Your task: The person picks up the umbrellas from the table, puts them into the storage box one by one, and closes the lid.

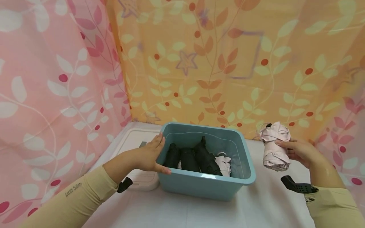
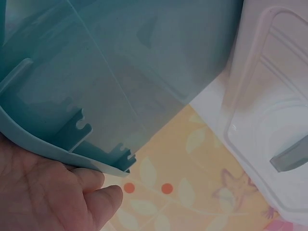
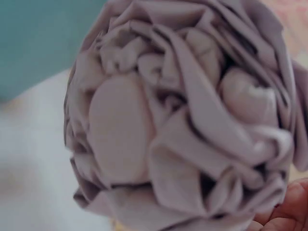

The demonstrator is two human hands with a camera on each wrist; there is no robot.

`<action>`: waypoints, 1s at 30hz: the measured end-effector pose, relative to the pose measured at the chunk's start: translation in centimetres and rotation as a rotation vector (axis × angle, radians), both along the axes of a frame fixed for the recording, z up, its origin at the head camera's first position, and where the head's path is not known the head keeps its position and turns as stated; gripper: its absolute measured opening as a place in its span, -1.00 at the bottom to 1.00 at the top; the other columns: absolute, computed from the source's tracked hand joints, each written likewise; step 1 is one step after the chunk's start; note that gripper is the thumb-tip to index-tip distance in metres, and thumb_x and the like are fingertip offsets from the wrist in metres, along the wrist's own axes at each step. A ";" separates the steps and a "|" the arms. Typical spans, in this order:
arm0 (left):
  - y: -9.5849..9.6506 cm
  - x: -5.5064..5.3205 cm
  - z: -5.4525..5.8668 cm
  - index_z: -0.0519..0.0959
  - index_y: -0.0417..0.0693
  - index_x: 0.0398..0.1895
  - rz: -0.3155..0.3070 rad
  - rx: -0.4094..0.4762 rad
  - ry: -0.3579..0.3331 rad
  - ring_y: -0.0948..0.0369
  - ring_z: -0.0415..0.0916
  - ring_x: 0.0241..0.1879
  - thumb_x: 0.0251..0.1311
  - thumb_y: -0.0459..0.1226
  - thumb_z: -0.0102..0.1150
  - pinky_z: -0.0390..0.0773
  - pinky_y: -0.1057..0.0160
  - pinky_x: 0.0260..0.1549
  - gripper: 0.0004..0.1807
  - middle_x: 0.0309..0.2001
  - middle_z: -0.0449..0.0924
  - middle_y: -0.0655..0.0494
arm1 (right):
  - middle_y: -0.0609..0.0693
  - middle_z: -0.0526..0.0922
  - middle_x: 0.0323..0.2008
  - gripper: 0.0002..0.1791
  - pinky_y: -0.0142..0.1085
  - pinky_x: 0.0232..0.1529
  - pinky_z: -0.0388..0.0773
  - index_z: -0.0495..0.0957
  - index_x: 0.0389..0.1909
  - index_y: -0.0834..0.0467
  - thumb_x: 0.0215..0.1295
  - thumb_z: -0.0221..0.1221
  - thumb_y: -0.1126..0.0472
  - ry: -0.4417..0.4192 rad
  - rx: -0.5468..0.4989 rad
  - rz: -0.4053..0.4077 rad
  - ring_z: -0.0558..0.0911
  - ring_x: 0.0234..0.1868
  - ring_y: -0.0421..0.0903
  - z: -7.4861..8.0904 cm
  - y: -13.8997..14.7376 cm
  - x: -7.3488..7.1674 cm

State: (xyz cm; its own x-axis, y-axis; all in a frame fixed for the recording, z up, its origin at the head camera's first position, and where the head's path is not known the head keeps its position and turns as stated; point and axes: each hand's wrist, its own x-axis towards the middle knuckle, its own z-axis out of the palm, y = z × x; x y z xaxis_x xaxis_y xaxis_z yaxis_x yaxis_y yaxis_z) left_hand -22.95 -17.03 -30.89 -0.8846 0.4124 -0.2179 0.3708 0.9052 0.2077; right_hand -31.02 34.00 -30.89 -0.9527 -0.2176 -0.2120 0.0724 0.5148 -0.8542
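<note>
My right hand (image 1: 303, 152) grips a pale pink folded umbrella (image 1: 276, 147), held upright to the right of the blue plastic bin (image 1: 199, 186). Close up in the right wrist view, bunched fabric of the umbrella (image 3: 192, 120) surrounds a smooth oval end. Spread fingers of my left hand (image 1: 148, 155) rest on the bin's left rim, the thumb along the front edge. In the left wrist view that hand (image 2: 53, 197) touches the rim from outside. Inside the bin lie several black folded umbrellas (image 1: 189, 160) and a pale pink one (image 1: 223, 164) at their right.
A white lid (image 1: 142, 180) with a grey latch lies left of the bin, partly behind my left arm. White cloth (image 1: 182, 212) covers the table. Patterned curtains, orange (image 1: 188, 79) behind and pink (image 1: 57, 95) at the left, enclose the space.
</note>
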 end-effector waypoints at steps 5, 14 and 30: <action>0.0 -0.1 0.1 -0.36 -0.21 0.41 -0.011 0.004 0.010 0.02 -0.57 0.39 -0.30 0.49 -0.01 -0.17 -0.07 0.29 0.40 0.42 -0.57 -0.10 | -0.18 0.58 -0.41 -0.41 -0.32 -0.29 0.57 0.14 0.07 0.48 0.35 0.00 0.04 0.071 -0.053 0.030 0.62 -0.36 -0.19 3.1 -1.6 -0.7; 0.0 -0.1 0.1 -0.35 -0.23 0.40 -0.015 0.012 0.005 0.00 -0.56 0.39 -0.28 0.48 0.00 -0.18 -0.09 0.29 0.40 0.42 -0.55 -0.12 | -0.16 0.56 -0.37 -0.37 -0.37 -0.26 0.56 0.13 0.13 0.49 0.32 0.05 0.06 0.131 -0.037 0.080 0.62 -0.33 -0.22 6.5 -6.2 -1.1; -0.2 0.0 -0.1 -0.34 -0.25 0.40 -0.022 0.020 0.014 -0.01 -0.54 0.39 -0.29 0.48 -0.01 -0.16 -0.10 0.28 0.40 0.42 -0.55 -0.13 | 0.01 0.58 -0.35 -0.44 -0.26 -0.26 0.57 0.28 0.03 0.47 0.22 0.17 0.11 0.050 -0.075 0.229 0.62 -0.35 -0.09 6.0 -15.7 -2.7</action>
State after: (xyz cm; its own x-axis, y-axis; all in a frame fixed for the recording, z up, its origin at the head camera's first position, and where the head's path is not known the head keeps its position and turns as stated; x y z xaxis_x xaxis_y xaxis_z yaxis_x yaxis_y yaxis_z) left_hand -22.96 -17.24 -30.95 -0.8782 0.4358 -0.1970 0.3935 0.8926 0.2201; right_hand -33.73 18.32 -24.91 -0.8858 -0.4422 -0.1407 -0.0824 0.4482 -0.8901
